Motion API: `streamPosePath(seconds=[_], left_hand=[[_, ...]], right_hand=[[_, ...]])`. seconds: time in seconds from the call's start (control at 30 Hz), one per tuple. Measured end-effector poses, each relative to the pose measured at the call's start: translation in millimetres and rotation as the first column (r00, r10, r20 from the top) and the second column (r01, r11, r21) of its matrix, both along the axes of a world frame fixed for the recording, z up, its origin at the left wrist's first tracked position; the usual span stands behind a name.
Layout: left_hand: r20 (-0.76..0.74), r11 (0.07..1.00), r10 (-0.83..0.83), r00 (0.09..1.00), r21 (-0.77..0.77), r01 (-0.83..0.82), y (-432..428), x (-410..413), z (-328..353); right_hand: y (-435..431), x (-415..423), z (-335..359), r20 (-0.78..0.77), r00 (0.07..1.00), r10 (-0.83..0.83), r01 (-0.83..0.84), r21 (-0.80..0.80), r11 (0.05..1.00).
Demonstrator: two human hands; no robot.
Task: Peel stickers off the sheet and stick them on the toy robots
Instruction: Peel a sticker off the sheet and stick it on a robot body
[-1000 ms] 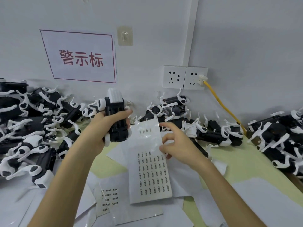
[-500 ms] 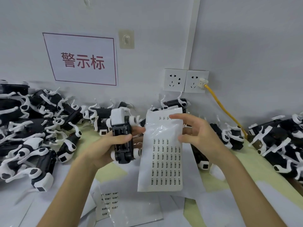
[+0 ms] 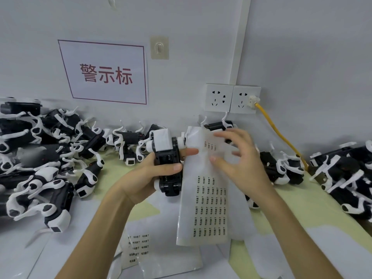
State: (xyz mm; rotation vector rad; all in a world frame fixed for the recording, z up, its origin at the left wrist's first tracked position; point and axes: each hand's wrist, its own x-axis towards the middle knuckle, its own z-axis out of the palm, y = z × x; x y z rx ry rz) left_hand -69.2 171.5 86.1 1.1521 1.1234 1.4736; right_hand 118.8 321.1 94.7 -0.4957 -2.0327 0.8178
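Note:
My left hand [image 3: 144, 179] grips a black and white toy robot [image 3: 166, 158] at the centre, thumb across its black body. Its index finger reaches right onto the left edge of the sticker sheet [image 3: 209, 210]. The sheet stands upright just right of the robot, with rows of small dark stickers and a short row near its top. My right hand [image 3: 242, 166] is in front of the sheet's upper part, fingers spread and blurred. Its thumb tip touches the sheet below the top row of stickers.
Piles of black and white toy robots lie at the left [image 3: 40, 158], behind my right hand [image 3: 281, 166] and at the right [image 3: 346, 174]. Loose sticker sheets [image 3: 138, 248] cover the near green table [image 3: 302, 200]. A yellow cable [image 3: 281, 133] hangs from the wall sockets [image 3: 219, 97].
The sheet has been lifted from the table to stand upright beside the robot. My left hand turned the robot and brought it lower. My right hand moved from holding the sheet to its front.

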Motion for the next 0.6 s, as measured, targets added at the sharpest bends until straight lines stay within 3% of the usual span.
streamPosePath(seconds=[0.07, 0.13, 0.23, 0.6], left_hand=[[-0.028, 1.000, 0.024, 0.999, -0.006, -0.024, 0.5, -0.1, 0.1], [-0.024, 1.000, 0.006, 1.000, 0.009, -0.006, 0.0, -0.4, 0.0], [0.001, 0.999, -0.037, 0.999, 0.022, 0.037, -1.9, 0.5, 1.2], [-0.107, 0.997, -0.054, 0.993, 0.057, 0.061, 1.0, 17.1, 10.4]], right_hand=[[-4.3, -4.5, -2.0, -0.037, 0.992, -0.121, 0.126, 0.171, 0.977], [-8.4, -7.2, -2.1, -0.089, 0.990, -0.110, 0.129, 0.245, 0.961], [-14.9, -10.6, -3.3, -0.127, 0.992, -0.024, 0.046, 0.172, 0.984], [-15.7, -10.0, -5.0, -0.180, 0.981, -0.066, 0.059, -0.045, 0.997]])
